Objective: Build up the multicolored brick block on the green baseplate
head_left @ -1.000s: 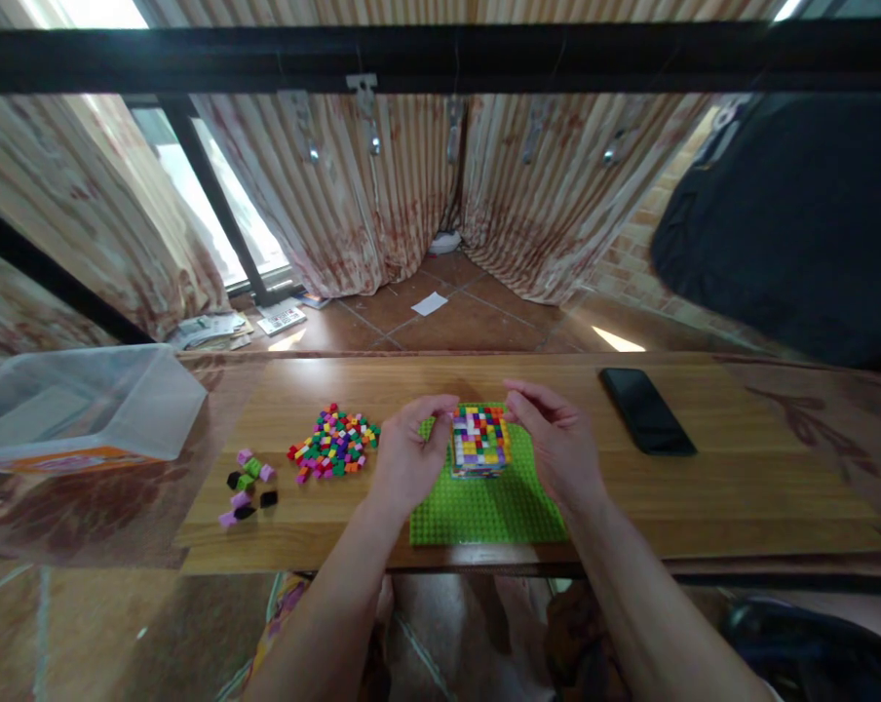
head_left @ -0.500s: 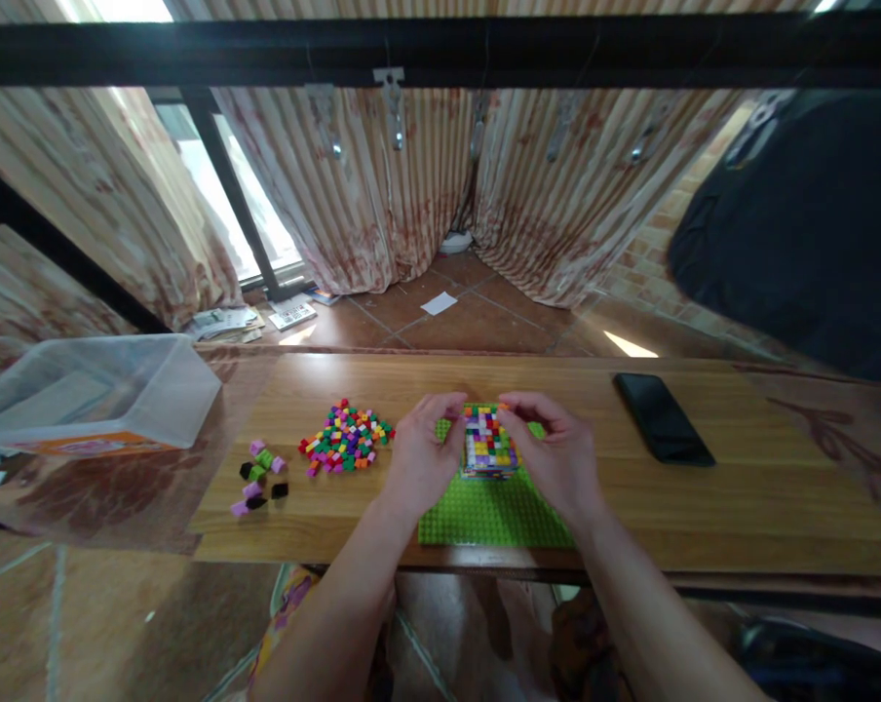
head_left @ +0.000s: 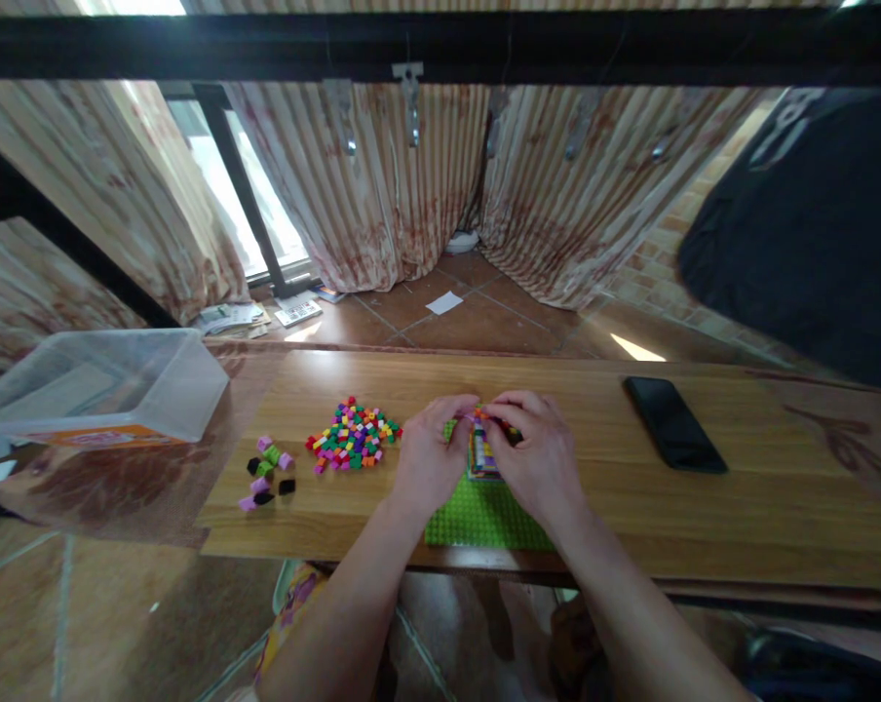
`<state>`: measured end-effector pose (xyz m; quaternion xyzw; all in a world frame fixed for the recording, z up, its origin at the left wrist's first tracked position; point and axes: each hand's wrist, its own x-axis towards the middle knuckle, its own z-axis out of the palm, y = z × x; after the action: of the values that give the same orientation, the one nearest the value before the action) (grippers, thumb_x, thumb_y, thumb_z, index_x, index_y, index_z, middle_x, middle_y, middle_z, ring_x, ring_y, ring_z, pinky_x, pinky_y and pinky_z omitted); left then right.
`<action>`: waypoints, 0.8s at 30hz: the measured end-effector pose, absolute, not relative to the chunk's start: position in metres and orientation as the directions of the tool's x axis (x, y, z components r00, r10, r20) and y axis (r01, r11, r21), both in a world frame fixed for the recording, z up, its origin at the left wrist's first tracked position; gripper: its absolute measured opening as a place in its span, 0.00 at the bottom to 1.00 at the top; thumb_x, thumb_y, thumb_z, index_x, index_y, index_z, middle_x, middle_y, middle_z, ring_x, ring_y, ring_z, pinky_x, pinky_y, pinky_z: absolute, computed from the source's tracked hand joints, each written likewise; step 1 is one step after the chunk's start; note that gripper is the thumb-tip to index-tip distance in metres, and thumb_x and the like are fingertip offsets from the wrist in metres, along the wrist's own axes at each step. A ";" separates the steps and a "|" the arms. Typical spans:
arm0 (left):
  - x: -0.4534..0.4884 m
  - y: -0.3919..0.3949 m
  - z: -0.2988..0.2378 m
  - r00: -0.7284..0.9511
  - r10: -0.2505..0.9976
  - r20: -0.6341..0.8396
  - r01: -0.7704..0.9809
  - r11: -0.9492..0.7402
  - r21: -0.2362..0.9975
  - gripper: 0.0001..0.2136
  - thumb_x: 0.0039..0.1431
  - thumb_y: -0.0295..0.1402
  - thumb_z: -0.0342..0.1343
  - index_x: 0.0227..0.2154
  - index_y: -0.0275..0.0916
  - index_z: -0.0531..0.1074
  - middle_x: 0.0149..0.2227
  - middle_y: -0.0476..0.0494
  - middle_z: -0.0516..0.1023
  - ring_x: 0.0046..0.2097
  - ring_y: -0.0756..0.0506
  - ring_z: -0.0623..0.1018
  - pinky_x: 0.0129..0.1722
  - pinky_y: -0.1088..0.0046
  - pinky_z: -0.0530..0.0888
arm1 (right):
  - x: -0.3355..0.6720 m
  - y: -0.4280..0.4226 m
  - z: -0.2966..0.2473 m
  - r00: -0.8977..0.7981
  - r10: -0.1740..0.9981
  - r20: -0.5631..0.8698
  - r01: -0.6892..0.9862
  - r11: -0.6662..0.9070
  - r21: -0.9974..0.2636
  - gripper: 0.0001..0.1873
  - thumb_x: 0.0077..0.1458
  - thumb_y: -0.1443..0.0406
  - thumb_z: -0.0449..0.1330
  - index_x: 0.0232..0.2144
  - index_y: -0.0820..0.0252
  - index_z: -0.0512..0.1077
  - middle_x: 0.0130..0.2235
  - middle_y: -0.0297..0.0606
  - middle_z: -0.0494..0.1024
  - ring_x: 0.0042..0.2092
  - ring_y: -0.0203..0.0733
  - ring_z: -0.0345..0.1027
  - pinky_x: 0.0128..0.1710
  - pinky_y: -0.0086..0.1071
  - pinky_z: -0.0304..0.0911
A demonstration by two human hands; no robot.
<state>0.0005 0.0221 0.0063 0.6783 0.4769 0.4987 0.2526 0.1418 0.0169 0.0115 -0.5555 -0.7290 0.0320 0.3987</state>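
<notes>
A multicoloured brick block (head_left: 481, 450) stands on a bright green baseplate (head_left: 477, 517) on the wooden table (head_left: 704, 507). My left hand (head_left: 430, 458) and my right hand (head_left: 532, 453) are closed over the block from both sides. Their fingertips meet in a pinch above its top. The hands hide most of the block. What the fingertips pinch is too small to name.
A heap of small coloured bricks (head_left: 353, 445) lies left of the baseplate. Further left sit a few pink, green and black bricks (head_left: 266, 472). A clear plastic bin (head_left: 96, 385) stands at the far left. A black phone (head_left: 672, 435) lies at the right.
Both hands have closed in from the sides of the block until they cover its top. The camera view has shifted slightly.
</notes>
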 end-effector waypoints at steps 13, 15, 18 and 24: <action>0.001 0.021 0.007 0.057 0.889 0.455 0.407 -0.437 0.802 0.14 0.56 0.20 0.54 0.44 0.39 0.74 0.37 0.47 0.79 0.40 0.49 0.78 0.46 0.71 0.75 | 0.140 0.016 0.010 -0.019 0.832 0.554 0.752 0.377 -0.541 0.07 0.56 0.66 0.59 0.35 0.57 0.78 0.40 0.40 0.79 0.44 0.47 0.68 0.45 0.42 0.64; 0.002 0.021 0.007 0.058 0.886 0.459 0.406 -0.441 0.800 0.14 0.57 0.20 0.54 0.44 0.39 0.74 0.37 0.47 0.79 0.40 0.49 0.78 0.46 0.71 0.75 | 0.141 0.015 0.011 -0.012 0.834 0.551 0.734 0.382 -0.562 0.07 0.56 0.66 0.59 0.34 0.56 0.77 0.40 0.41 0.79 0.44 0.46 0.69 0.46 0.42 0.64; 0.002 0.021 0.006 0.068 0.881 0.469 0.407 -0.454 0.793 0.14 0.57 0.20 0.54 0.44 0.39 0.74 0.37 0.47 0.79 0.40 0.49 0.78 0.45 0.71 0.75 | 0.141 0.014 0.011 -0.008 0.839 0.545 0.714 0.386 -0.584 0.07 0.56 0.66 0.58 0.33 0.56 0.77 0.40 0.41 0.79 0.44 0.46 0.69 0.47 0.42 0.64; 0.004 0.021 0.007 0.072 0.871 0.486 0.425 -0.468 0.775 0.13 0.57 0.21 0.53 0.44 0.40 0.73 0.38 0.47 0.79 0.40 0.49 0.78 0.45 0.71 0.75 | 0.142 0.015 0.010 0.040 0.851 0.524 0.654 0.374 -0.657 0.08 0.57 0.64 0.57 0.35 0.54 0.77 0.41 0.41 0.78 0.46 0.47 0.69 0.49 0.44 0.63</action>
<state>0.0044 0.0206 0.0068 0.6972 0.4646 0.4979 0.2238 0.1423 0.0147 0.0104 -0.5495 -0.6848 0.1052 0.4670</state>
